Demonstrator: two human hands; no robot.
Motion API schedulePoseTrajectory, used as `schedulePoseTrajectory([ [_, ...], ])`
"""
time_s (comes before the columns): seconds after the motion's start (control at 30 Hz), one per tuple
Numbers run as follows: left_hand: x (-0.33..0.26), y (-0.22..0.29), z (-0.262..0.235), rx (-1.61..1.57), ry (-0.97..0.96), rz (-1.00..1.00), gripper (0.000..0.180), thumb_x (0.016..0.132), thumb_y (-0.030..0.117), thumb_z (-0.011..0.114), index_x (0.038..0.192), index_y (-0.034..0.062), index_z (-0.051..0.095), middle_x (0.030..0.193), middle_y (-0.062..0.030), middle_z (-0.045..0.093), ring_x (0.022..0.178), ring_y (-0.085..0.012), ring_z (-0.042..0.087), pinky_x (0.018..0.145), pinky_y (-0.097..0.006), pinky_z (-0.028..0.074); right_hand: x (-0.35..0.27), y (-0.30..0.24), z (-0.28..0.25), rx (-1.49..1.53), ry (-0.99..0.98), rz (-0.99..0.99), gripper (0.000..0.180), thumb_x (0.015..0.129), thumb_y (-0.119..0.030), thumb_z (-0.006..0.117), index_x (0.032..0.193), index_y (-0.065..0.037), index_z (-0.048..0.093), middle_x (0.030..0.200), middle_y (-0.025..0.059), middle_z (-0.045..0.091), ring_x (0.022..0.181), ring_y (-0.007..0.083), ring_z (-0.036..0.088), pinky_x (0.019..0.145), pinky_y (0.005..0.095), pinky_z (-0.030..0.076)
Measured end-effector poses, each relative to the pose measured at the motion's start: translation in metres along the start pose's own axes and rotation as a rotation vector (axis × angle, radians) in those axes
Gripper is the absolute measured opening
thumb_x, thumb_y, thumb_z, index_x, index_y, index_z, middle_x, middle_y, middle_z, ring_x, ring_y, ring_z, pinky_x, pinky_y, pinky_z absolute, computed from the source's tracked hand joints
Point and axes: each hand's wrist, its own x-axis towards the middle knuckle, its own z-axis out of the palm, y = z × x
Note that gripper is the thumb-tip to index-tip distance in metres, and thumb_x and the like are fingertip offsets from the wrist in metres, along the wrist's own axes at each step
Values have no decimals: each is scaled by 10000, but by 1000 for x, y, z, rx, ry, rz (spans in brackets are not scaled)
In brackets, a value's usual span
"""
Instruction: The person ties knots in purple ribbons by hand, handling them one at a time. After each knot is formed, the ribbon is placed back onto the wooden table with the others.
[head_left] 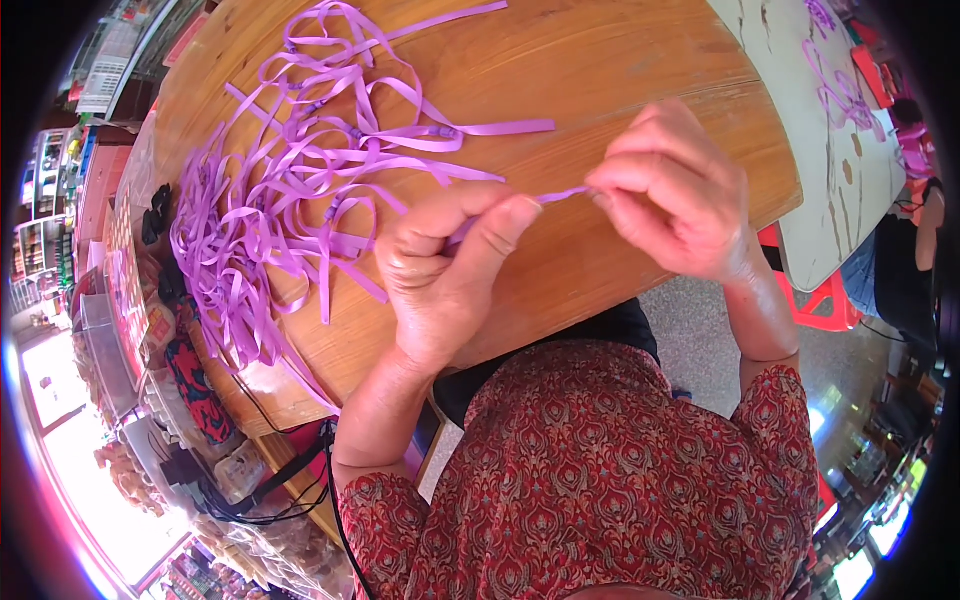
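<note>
Red patterned fabric shirt is filling 6 o'clock, nearest cam. L hand, just off ctr twd 11, is curling its fingers, thumb on top, pinching a thin purple ribbon. R hand, at 2, slightly blurred, is bending its fingers & pinching same ribbon; narrow strip is stretching btwn hands at 1. Flat, glossy, looped ribbons w/ knots are lying tangled at 10 on grainy, curved-edge wood surface.

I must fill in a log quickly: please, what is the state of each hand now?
Left hand: closed, holding a purple ribbon.
Right hand: closed, pinching the same ribbon, which spans the gap between the hands.
</note>
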Motion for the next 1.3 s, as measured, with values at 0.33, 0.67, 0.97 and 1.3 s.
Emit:
schedulePoseTrajectory([
  [0.33,1,-7,-3,-51,11,-68,44,810,8,682,850,13,662,686,64,552,589,-3,415,514,-149,330,3,-1,-1,83,40,64,422,634,-116,778,1026,-13,658,891,100,611,712,226,562,631,316,442],
  [0.67,0,-5,3,1,-2,11,22,817,5,672,832,5,657,657,71,514,577,0,390,491,-154,305,5,0,14,-4,-9,-10,215,640,-85,756,817,-46,640,776,44,569,668,195,528,643,327,406],
  [0.97,2,7,0,-173,8,-109,34,823,43,679,830,20,656,692,80,543,622,11,402,543,-150,330,9,-13,21,389,-50,334,331,697,-63,730,1008,-46,619,935,95,613,840,247,592,795,348,457],
  [1.3,2,79,-16,-417,-154,281,276,908,323,560,898,47,545,634,10,406,476,-89,323,415,-283,242,42,-22,79,398,-212,-97,361,751,-178,685,1077,-62,583,1113,108,591,1072,270,533,906,394,417],
])
